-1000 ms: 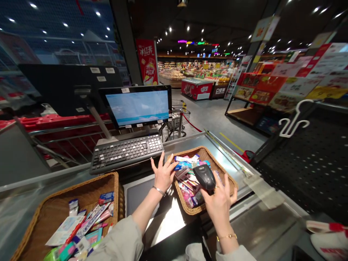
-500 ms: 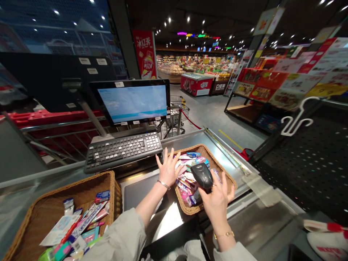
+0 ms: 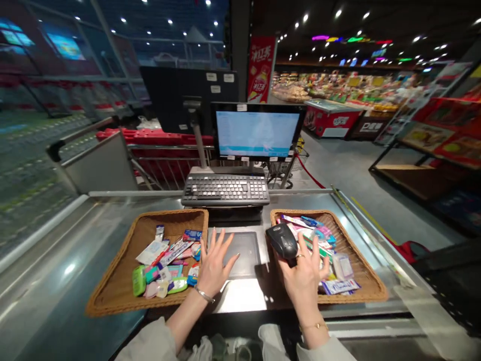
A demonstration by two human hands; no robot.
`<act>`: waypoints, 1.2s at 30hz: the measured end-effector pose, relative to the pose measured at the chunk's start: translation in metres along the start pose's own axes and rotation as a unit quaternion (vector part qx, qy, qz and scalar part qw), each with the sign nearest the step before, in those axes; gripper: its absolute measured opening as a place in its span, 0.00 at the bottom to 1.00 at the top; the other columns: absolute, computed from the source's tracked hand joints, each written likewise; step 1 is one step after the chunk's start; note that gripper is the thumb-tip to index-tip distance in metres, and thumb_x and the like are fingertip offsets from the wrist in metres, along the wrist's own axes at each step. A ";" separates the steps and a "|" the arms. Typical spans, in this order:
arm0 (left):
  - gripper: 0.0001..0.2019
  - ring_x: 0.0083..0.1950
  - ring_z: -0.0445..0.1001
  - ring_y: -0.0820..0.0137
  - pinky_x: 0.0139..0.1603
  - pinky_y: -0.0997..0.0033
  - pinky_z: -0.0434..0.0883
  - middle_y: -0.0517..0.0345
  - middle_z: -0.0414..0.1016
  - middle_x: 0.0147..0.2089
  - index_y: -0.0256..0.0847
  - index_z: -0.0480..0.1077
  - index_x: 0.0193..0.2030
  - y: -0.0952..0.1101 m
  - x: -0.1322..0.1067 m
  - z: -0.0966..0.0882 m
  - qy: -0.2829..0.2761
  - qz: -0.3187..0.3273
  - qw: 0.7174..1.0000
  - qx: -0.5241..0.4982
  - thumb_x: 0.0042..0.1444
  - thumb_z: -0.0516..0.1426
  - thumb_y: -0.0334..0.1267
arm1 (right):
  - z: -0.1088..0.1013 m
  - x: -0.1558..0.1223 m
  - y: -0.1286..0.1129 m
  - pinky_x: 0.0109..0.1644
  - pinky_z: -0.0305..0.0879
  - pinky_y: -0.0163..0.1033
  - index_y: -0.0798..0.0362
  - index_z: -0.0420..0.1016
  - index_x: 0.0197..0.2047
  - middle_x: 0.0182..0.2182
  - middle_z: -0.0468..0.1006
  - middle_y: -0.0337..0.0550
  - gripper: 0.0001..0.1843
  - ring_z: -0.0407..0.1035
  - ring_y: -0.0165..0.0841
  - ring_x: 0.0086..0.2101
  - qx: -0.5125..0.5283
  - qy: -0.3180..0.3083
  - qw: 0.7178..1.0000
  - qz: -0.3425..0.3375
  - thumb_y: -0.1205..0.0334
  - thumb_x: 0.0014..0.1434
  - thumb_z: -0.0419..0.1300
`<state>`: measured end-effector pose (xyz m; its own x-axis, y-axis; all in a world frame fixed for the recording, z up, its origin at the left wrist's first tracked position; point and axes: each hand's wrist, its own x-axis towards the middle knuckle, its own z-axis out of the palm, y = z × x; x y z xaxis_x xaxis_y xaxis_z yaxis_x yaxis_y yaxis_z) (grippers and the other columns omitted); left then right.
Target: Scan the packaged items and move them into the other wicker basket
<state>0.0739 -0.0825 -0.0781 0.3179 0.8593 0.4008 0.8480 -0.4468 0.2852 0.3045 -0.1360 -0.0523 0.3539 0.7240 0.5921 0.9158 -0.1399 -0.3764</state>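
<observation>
My right hand (image 3: 302, 273) is shut on a black handheld barcode scanner (image 3: 281, 240), which it holds above the near-left part of the right wicker tray (image 3: 361, 296). That tray holds several small colourful packets (image 3: 313, 231), partly hidden by my hand. My left hand (image 3: 215, 263) is open with its fingers spread, holding nothing. It sits over the right rim of the left wicker tray (image 3: 175, 213), next to a scanner glass plate (image 3: 240, 253). Several toiletry packets and small boxes (image 3: 165, 258) lie in the left tray.
A keyboard (image 3: 225, 188) and a lit monitor (image 3: 257, 130) stand beyond the trays on the steel checkout counter (image 3: 48, 250). Red-trimmed railings stand behind them. A red rope, freezers and shop displays lie farther back, with shelving on the right.
My view has swung left, bringing both trays into full view. My left hand has moved off the right tray to beside the left tray. My right hand keeps the scanner.
</observation>
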 end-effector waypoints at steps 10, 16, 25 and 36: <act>0.27 0.74 0.41 0.51 0.68 0.32 0.39 0.46 0.52 0.72 0.47 0.56 0.69 -0.085 -0.068 -0.037 0.015 -0.120 0.988 0.091 0.63 0.52 0.45 | 0.028 -0.021 -0.057 0.64 0.39 0.63 0.52 0.75 0.36 0.59 0.70 0.46 0.09 0.45 0.49 0.66 0.037 -0.113 0.989 -0.092 0.57 0.56 0.56; 0.34 0.74 0.38 0.47 0.67 0.30 0.38 0.44 0.43 0.74 0.48 0.54 0.70 -0.133 -0.068 -0.053 -0.049 -0.124 0.982 0.137 0.59 0.57 0.50 | 0.042 -0.033 -0.078 0.63 0.38 0.64 0.51 0.76 0.38 0.58 0.71 0.45 0.12 0.45 0.49 0.66 0.036 -0.155 0.981 -0.109 0.56 0.56 0.54; 0.38 0.74 0.40 0.46 0.68 0.40 0.51 0.39 0.45 0.74 0.44 0.56 0.68 -0.189 -0.041 -0.049 -0.121 -0.083 0.979 0.140 0.53 0.62 0.50 | 0.056 -0.040 -0.100 0.63 0.37 0.65 0.51 0.76 0.38 0.58 0.71 0.45 0.12 0.44 0.48 0.66 0.021 -0.183 0.976 -0.116 0.57 0.55 0.54; 0.30 0.74 0.44 0.56 0.72 0.47 0.45 0.41 0.48 0.73 0.40 0.64 0.63 -0.223 -0.001 -0.008 -0.158 0.038 0.973 0.161 0.51 0.62 0.35 | 0.067 -0.041 -0.116 0.64 0.34 0.64 0.50 0.75 0.34 0.58 0.72 0.43 0.09 0.46 0.49 0.66 0.008 -0.183 0.978 -0.097 0.57 0.54 0.56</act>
<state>-0.1189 0.0140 -0.1355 0.4573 0.8828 0.1073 0.8892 -0.4554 -0.0428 0.1712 -0.1041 -0.0807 0.0787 0.9294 0.3606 0.9549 0.0337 -0.2951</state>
